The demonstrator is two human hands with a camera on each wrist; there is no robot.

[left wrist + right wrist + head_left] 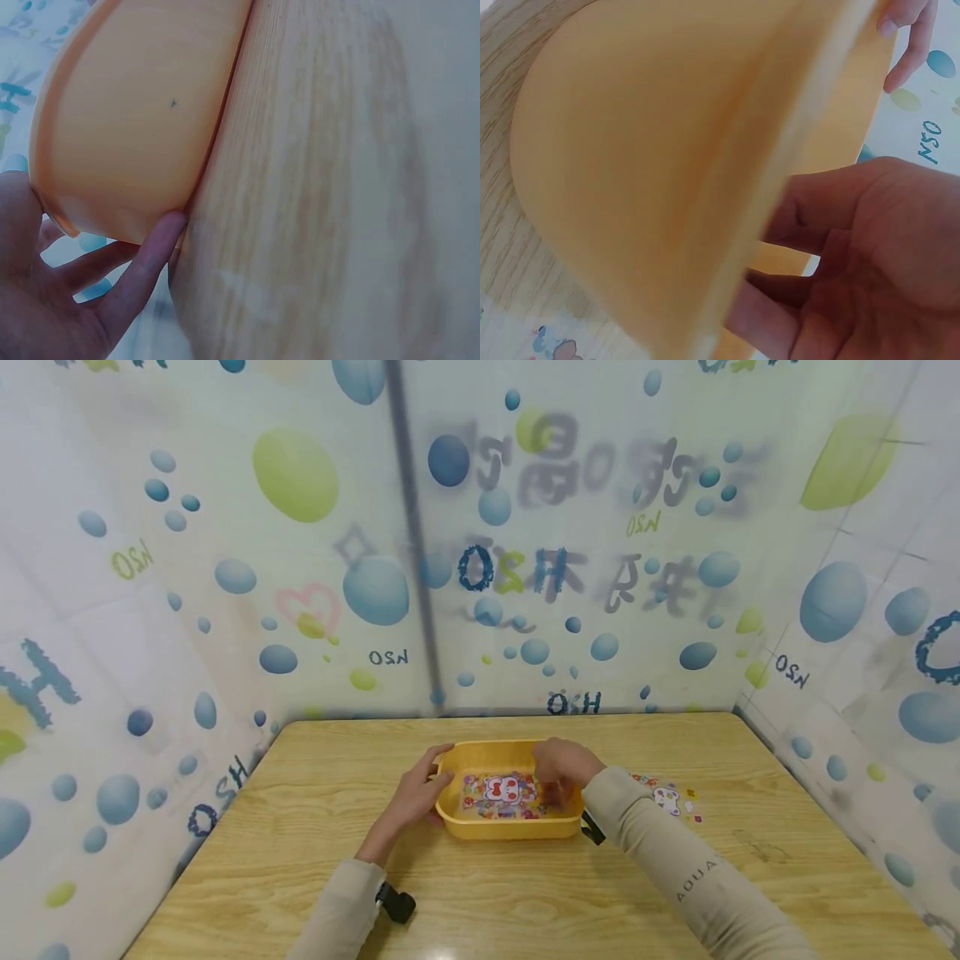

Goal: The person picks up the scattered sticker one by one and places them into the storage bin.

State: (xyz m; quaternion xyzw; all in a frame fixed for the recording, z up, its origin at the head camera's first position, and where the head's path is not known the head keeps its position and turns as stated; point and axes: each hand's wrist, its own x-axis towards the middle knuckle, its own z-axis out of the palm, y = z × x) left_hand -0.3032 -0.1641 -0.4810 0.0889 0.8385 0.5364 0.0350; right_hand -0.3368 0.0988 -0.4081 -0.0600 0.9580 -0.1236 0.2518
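- Your left hand (412, 797) grips the tray (457, 822) at its 9 o'clock end, thumb hooked over the rim and fingers (150, 259) spread along the outer wall, one fingertip down where the wall meets the table (525, 893).
- Your right hand (562, 768) reaches over the rim at 3 o'clock and into the tray, with its fingers curled down onto the right edge of the sticker sheet (498, 793); you cannot tell from any view whether they actually pinch it.
- The tray sits at the table's middle, a little toward 12 o'clock, and the sheet lies flat on its floor.
- A second sticker sheet (667, 795) lies on the table at 3 o'clock from the tray, just beyond your right sleeve (675, 868).
- A bubble-print curtain (300, 568) stands round the table at 9, 12 and 3 o'clock.
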